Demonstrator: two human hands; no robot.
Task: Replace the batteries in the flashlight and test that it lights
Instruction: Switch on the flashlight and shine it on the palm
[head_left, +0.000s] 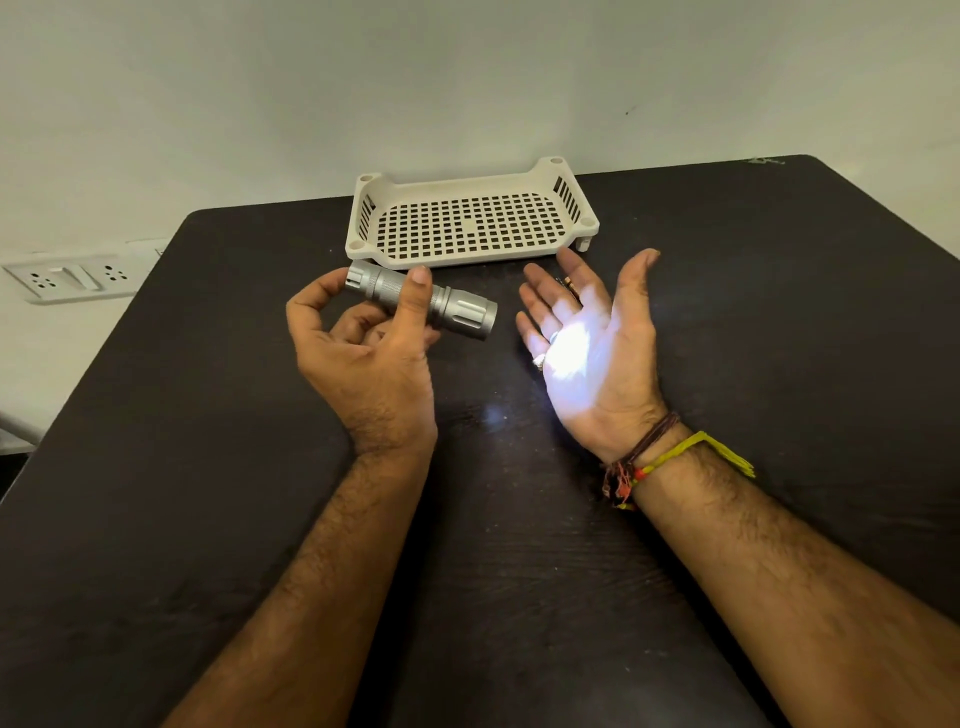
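Left hand (363, 353) grips flashlight (423, 300), beam lighting open right hand (587, 343) alongside.

The flashlight (422, 300) looks like matt silver metal, knurled on the barrel and grooved at the head. The basket (470, 221) is cream plastic, smooth, with a perforated grid floor. The table (208, 467) is dark, faintly grained with a dull sheen. Thread bands (657, 460) look like fibrous cloth.
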